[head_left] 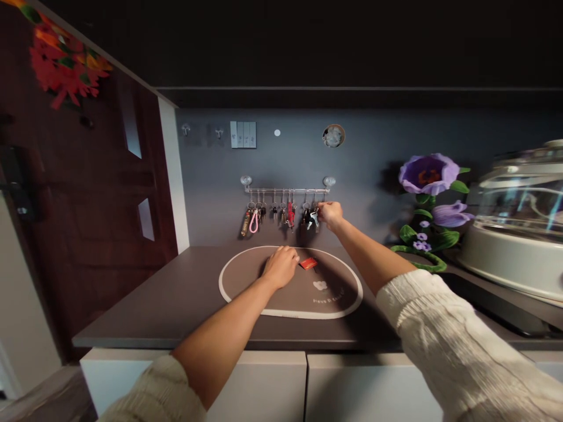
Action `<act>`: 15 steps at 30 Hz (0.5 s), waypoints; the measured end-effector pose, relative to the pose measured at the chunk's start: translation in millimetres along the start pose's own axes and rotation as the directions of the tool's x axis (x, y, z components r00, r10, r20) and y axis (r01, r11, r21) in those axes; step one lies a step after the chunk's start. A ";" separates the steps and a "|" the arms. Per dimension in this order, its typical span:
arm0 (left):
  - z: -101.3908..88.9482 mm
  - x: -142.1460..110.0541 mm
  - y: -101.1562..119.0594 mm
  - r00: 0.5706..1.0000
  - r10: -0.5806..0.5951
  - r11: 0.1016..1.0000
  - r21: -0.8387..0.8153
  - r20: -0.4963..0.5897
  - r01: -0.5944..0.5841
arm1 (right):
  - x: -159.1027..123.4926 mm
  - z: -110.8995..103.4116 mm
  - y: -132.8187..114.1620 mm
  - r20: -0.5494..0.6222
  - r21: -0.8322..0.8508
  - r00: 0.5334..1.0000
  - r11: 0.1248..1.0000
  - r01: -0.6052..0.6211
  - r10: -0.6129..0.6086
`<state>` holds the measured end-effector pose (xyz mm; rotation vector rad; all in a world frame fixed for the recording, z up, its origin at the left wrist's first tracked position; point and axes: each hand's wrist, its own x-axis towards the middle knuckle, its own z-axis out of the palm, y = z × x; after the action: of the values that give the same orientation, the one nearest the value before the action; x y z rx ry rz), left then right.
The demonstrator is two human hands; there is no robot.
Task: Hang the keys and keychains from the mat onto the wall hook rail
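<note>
the right hand (pixel 331 214) could snag silver metal keys (pixel 313 220) off the slim rail's (pixel 290 190) right end. what it or the left hand (pixel 281 266) grips is unclear.

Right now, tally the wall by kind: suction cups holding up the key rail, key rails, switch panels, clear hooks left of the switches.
Suction cups: 2
Key rail: 1
Switch panel: 1
Clear hooks: 2
Total: 6

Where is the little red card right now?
In the head view, the red card lies on the oval mat, just right of the left hand and above the white mat print.
</note>
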<state>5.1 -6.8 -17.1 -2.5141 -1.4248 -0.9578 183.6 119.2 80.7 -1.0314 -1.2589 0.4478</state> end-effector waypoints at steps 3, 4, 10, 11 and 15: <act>-0.3 0.0 0.1 1.000 -0.002 1.000 0.000 0.002 0.002 | -4.1 -0.2 0.8 -0.031 -0.003 0.991 0.992 -0.129 0.128; -0.4 0.0 0.2 1.000 -0.006 1.000 -0.001 0.002 0.006 | -5.5 -0.4 0.6 -0.034 -0.003 0.988 0.989 -0.147 0.147; -0.8 0.3 0.3 1.000 -0.011 1.000 -0.005 0.005 0.011 | -10.5 -1.5 2.3 -0.020 -0.033 0.991 0.990 -0.135 0.135; -0.6 0.3 0.0 1.000 -0.011 1.000 -0.005 0.003 0.011 | -10.7 -1.7 3.3 -0.016 -0.038 0.991 0.991 -0.131 0.130; 0.1 0.1 -1.1 1.000 0.003 1.000 0.008 -0.010 -0.003 | -10.7 -3.6 8.0 0.002 -0.081 0.997 0.994 -0.079 0.080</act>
<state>4.3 -6.0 -17.4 -2.5017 -1.4183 -0.9615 185.8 113.5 68.2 -1.1523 -1.2522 0.4639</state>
